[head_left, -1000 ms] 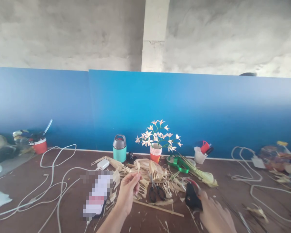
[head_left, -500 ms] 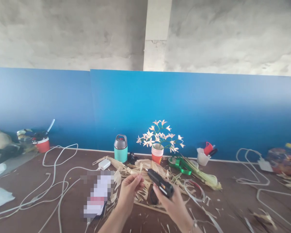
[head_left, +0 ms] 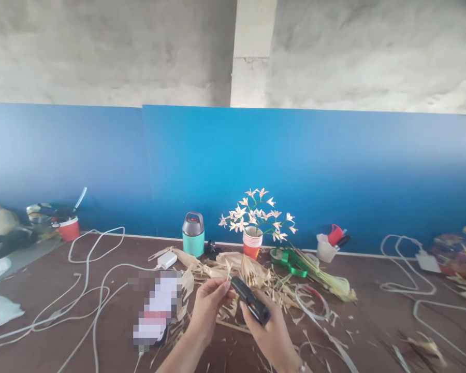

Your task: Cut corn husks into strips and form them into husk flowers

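Note:
My right hand [head_left: 270,334] grips a black glue gun [head_left: 250,300], its nozzle pointing up-left to the fingertips of my left hand [head_left: 208,306]. My left hand pinches a small pale piece of dried husk [head_left: 228,273] right at the nozzle tip. Both hands hover low over a pile of dried corn husk strips [head_left: 252,277] on the brown table [head_left: 101,342]. Behind the pile stands a red paper cup [head_left: 251,243] holding a spray of small pale handmade flowers [head_left: 256,215].
A blurred-out phone [head_left: 157,311] lies left of my hands among white cables [head_left: 89,290]. A teal jar [head_left: 193,235], green tape rolls [head_left: 289,259], a white charger [head_left: 166,260] and a cup of tools [head_left: 328,247] stand along the blue backboard [head_left: 295,166]. Clutter sits at both table ends.
My right hand lifted the glue gun off the table at the right and brought it left, up to my left hand's fingertips. The left hand kept its pinch on the husk piece.

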Demonstrator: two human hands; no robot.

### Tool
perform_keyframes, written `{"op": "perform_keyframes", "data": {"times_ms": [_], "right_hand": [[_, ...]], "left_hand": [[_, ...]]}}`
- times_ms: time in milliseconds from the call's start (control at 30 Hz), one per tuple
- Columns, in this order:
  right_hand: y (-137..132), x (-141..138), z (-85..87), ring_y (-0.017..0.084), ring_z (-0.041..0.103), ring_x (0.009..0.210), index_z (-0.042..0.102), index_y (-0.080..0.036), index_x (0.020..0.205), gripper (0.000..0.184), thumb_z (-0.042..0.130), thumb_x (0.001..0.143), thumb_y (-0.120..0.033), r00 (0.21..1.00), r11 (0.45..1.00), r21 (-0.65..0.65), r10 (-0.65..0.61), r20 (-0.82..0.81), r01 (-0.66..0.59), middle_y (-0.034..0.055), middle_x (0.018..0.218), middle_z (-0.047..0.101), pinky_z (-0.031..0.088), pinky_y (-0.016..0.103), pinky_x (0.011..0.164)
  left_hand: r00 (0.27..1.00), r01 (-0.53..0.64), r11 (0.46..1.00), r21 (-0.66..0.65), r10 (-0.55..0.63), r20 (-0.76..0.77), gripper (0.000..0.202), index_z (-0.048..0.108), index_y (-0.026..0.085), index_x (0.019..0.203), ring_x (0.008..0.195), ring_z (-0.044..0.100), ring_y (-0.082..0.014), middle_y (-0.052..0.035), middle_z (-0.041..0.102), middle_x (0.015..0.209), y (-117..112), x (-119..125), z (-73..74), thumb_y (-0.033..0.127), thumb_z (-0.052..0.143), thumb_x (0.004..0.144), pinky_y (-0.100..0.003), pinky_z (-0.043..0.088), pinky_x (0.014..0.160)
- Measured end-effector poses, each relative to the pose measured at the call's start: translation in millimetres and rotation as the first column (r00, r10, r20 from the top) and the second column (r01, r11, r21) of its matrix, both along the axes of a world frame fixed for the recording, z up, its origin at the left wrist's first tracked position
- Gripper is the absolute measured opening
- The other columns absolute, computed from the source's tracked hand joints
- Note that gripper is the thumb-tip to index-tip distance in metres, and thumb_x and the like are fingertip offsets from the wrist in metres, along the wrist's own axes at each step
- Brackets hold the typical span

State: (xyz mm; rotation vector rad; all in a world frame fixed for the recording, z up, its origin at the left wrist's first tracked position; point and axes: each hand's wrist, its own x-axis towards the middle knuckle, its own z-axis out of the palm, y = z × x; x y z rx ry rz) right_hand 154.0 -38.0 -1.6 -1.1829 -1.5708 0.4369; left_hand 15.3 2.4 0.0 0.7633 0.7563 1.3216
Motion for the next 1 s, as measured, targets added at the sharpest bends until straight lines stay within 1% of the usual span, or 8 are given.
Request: {"op": "perform_keyframes", "data": {"times_ms": [133, 300, 467, 600, 767, 1000], "right_hand": [[-0.8, 0.8, 2.5, 0.019, 0.06, 0.062, 0.066, -0.02, 0.074, 0.02, 0.057, 0.079, -0.036, 1.0, 1.0, -0.018, 0.0, 0.029, 0.001, 0.0046, 0.067, 0.065, 0.048, 0.025, 0.059], [-0.8, 2.3, 1.9, 0.019, 0.059, 0.062, 0.064, -0.021, 0.07, 0.015, 0.059, 0.077, -0.033, 0.999, 1.0, -0.011, -0.016, 0.039, 0.017, 0.0043, 0.067, 0.064, 0.048, 0.026, 0.06], [0.1, 3.6, 0.5, 0.019, 0.059, 0.064, 0.065, -0.02, 0.073, 0.015, 0.057, 0.078, -0.033, 0.995, 0.999, -0.034, -0.021, 0.102, 0.025, 0.0044, 0.068, 0.064, 0.047, 0.026, 0.061], [1.5, 4.8, -1.9, 0.018, 0.059, 0.062, 0.065, -0.02, 0.078, 0.015, 0.054, 0.08, -0.03, 0.986, 1.0, -0.012, -0.022, 0.166, 0.024, 0.0041, 0.068, 0.064, 0.046, 0.026, 0.06], [2.0, 5.9, -4.0, 0.017, 0.058, 0.061, 0.064, -0.019, 0.079, 0.013, 0.054, 0.081, -0.026, 0.982, 0.999, 0.037, -0.017, 0.191, 0.01, 0.0037, 0.068, 0.063, 0.046, 0.025, 0.059], [1.5, 5.1, -2.7, 0.017, 0.058, 0.062, 0.063, -0.019, 0.074, 0.012, 0.055, 0.079, -0.026, 0.981, 1.0, 0.019, -0.019, 0.193, 0.016, 0.0036, 0.068, 0.063, 0.045, 0.024, 0.059]], "left_hand": [[1.0, 0.007, 1.0, -0.007, -0.007, 0.015, 0.029, 0.071, 0.012, 0.068, 0.053, 0.057, -0.0101, -0.003, 0.066, 0.059, 0.1, 0.8, 0.2, 0.032, 0.084, 0.05, -0.02, 0.044, 0.052], [0.999, 0.01, 1.0, -0.001, -0.01, 0.036, 0.027, 0.071, 0.012, 0.068, 0.053, 0.057, -0.0097, -0.0026, 0.066, 0.06, -0.5, 0.8, 1.1, 0.03, 0.084, 0.052, -0.019, 0.044, 0.052], [1.0, 0.009, 1.0, 0.005, -0.009, 0.027, 0.026, 0.071, 0.012, 0.068, 0.053, 0.057, -0.0092, -0.0022, 0.066, 0.06, -2.0, 0.8, 3.3, 0.03, 0.083, 0.053, -0.019, 0.043, 0.052], [1.0, 0.01, 1.0, 0.008, -0.01, 0.025, 0.027, 0.071, 0.012, 0.068, 0.053, 0.057, -0.0095, -0.0021, 0.066, 0.059, -1.2, 0.8, 2.1, 0.03, 0.083, 0.054, -0.019, 0.044, 0.052], [1.0, 0.015, 1.0, 0.018, -0.015, 0.02, 0.028, 0.07, 0.012, 0.069, 0.051, 0.057, -0.0095, -0.0022, 0.065, 0.056, 0.4, 0.6, -0.6, 0.032, 0.083, 0.054, -0.019, 0.044, 0.052], [0.999, 0.011, 1.0, 0.013, -0.012, 0.036, 0.026, 0.07, 0.012, 0.068, 0.051, 0.057, -0.0088, -0.0022, 0.066, 0.056, 0.3, 0.5, -1.3, 0.03, 0.083, 0.054, -0.018, 0.044, 0.052]]}}
